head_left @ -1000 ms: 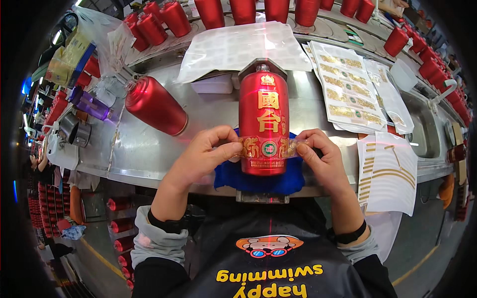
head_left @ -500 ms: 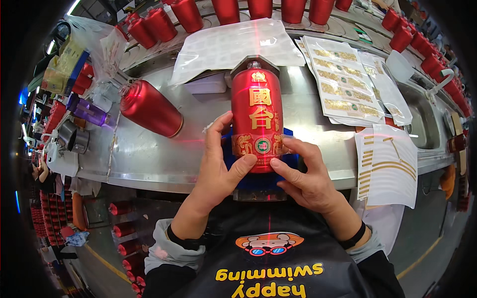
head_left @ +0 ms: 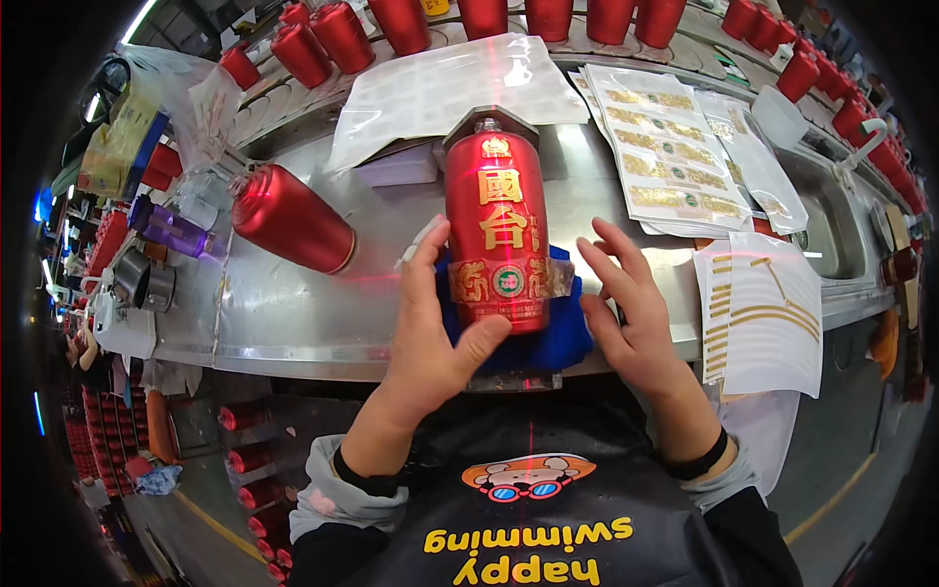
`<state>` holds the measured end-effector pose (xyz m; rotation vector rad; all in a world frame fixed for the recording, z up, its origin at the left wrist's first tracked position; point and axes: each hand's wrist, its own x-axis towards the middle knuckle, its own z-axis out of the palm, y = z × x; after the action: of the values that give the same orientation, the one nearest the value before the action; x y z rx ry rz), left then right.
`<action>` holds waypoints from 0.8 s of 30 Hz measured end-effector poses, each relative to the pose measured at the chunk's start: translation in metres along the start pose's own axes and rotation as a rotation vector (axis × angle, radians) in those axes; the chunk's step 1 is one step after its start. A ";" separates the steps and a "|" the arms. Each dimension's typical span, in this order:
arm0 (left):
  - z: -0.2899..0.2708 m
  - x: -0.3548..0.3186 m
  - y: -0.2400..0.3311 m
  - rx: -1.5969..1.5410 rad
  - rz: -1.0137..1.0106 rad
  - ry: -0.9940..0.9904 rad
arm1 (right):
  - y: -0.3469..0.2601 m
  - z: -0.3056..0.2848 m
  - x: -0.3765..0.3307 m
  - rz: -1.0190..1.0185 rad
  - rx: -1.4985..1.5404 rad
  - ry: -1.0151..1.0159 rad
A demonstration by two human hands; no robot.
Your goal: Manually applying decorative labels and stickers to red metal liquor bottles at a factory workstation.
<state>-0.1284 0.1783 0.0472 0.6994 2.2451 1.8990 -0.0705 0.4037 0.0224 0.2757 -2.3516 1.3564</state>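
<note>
A red bottle point(head_left: 496, 186) with gold lettering lies on its back in a holder, its neck at the dark angular end plate point(head_left: 533, 137). Around its lower part runs a clear label strip point(head_left: 510, 282) with gold patterns and a green round emblem; the strip's right end stands out past the bottle's side. My left hand point(head_left: 425, 342) steadies the bottle, thumb on its lower front and fingers along the left side. Off to the right, my right hand point(head_left: 634, 318) hovers open, fingers apart and touching nothing. Blue cloth point(head_left: 572, 328) shows beneath the bottle.
Another red bottle point(head_left: 293, 217) lies on the steel table at left. Gold label sheets point(head_left: 675, 147) are stacked at right, above a sheet of gold strips point(head_left: 773, 323). A white backing sheet point(head_left: 430, 98) lies behind the holder. Red bottles point(head_left: 484, 18) line the conveyor; a sink point(head_left: 831, 220) sits far right.
My right hand has left the bottle and moved right, its fingers spreading. The label strip's right end now sticks out. My left hand stays on the bottle.
</note>
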 end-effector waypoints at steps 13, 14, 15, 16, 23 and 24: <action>-0.001 -0.001 -0.010 0.579 0.361 -0.003 | 0.014 -0.010 0.029 0.257 0.413 -0.171; -0.001 -0.001 -0.011 0.368 0.283 -0.023 | 0.012 -0.013 0.029 0.264 0.427 -0.164; -0.001 -0.001 -0.011 0.156 0.203 -0.042 | 0.011 -0.015 0.030 0.267 0.439 -0.152; 0.001 -0.002 -0.011 0.157 0.201 -0.042 | 0.010 -0.018 0.030 0.288 0.442 -0.175; 0.011 -0.002 -0.010 0.101 0.127 0.060 | 0.016 -0.010 0.029 0.273 0.340 -0.167; 0.011 -0.002 -0.010 0.120 0.136 0.061 | 0.015 -0.008 0.029 0.242 0.262 -0.131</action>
<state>-0.1257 0.1861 0.0350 0.8427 2.4240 1.8808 -0.1002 0.4196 0.0273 0.1617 -2.3708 1.8173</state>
